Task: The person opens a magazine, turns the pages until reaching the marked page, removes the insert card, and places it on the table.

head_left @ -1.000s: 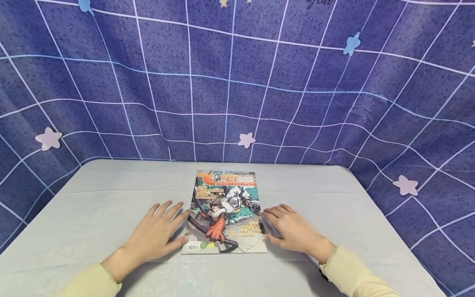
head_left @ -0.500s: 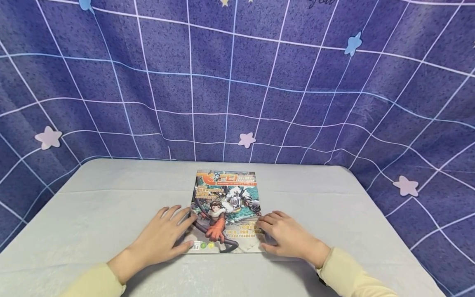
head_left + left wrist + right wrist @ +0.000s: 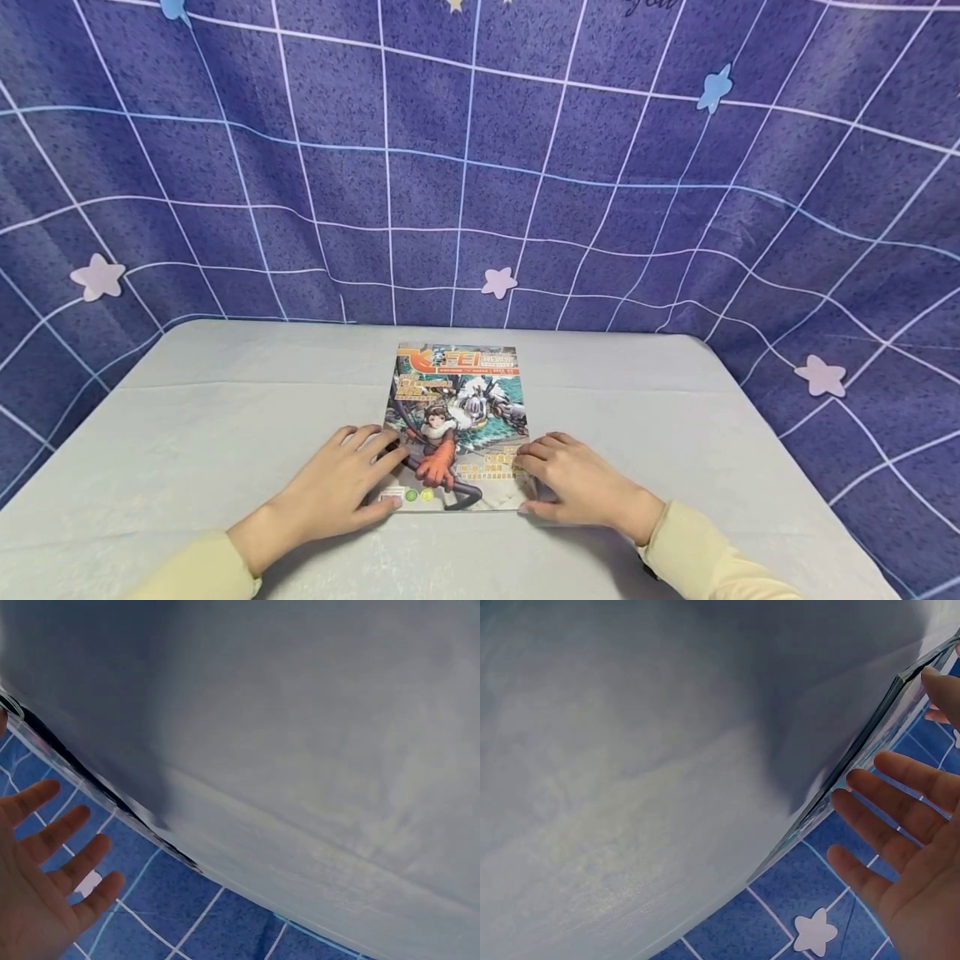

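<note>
A magazine (image 3: 472,450) with a colourful illustrated cover lies flat on the table, its orange title strip at the far end. My left hand (image 3: 341,483) rests over its lower left edge, with the fingertips on the cover. On the opposite side, my right hand (image 3: 581,483) lies over the lower right edge, its fingers slightly bent. In the left wrist view, the left hand (image 3: 45,877) has spread, fairly straight fingers beside the magazine's dark edge (image 3: 90,778). The right wrist view shows the right hand (image 3: 915,832) with extended fingers near the magazine's edge (image 3: 862,739).
A pale cloth covers the table (image 3: 225,400) around the magazine. Behind it hangs a blue curtain (image 3: 420,192) with a white grid and star shapes, which also runs along the right side. Both forearms wear pale yellow sleeves (image 3: 202,575).
My left hand has slid right and toward me, onto the magazine's cover. The right hand has moved slightly left and toward me, over the right edge. The magazine stays in place.
</note>
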`<action>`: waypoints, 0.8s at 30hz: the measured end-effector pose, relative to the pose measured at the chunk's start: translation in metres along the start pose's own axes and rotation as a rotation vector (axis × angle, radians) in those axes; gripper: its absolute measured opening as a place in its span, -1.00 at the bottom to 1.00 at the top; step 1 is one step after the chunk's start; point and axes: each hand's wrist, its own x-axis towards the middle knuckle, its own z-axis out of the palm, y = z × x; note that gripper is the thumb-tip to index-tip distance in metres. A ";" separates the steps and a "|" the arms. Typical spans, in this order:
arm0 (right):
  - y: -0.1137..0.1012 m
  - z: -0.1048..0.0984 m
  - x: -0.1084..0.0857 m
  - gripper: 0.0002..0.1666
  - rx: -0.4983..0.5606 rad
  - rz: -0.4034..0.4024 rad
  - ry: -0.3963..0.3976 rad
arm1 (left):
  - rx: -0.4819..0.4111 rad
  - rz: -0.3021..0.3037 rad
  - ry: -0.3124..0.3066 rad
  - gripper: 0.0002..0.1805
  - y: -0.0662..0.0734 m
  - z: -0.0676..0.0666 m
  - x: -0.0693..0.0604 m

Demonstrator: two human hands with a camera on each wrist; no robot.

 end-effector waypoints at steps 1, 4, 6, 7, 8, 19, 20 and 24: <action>0.000 0.000 0.000 -0.37 0.003 -0.002 -0.003 | 0.001 0.007 0.003 -0.37 0.000 0.000 0.000; 0.000 -0.001 0.000 -0.37 0.007 -0.013 -0.005 | -0.001 0.026 0.012 -0.38 0.001 0.000 0.001; 0.000 -0.001 0.001 -0.37 0.009 -0.021 -0.002 | -0.006 0.034 0.013 -0.38 0.002 0.000 0.002; 0.000 -0.001 0.001 -0.38 0.010 -0.024 -0.001 | -0.010 0.038 0.013 -0.38 0.002 0.000 0.002; 0.000 -0.001 0.001 -0.38 0.009 -0.026 0.001 | -0.015 0.042 0.012 -0.38 0.003 0.000 0.002; 0.000 0.000 0.000 -0.41 0.012 -0.033 0.006 | -0.024 0.062 0.004 -0.36 0.007 0.003 0.002; 0.000 -0.001 0.000 -0.42 0.013 -0.031 0.005 | -0.026 0.063 0.002 -0.35 0.007 0.004 0.002; 0.000 -0.002 -0.001 -0.45 0.016 -0.032 0.010 | -0.027 0.067 -0.013 -0.33 0.007 0.005 0.002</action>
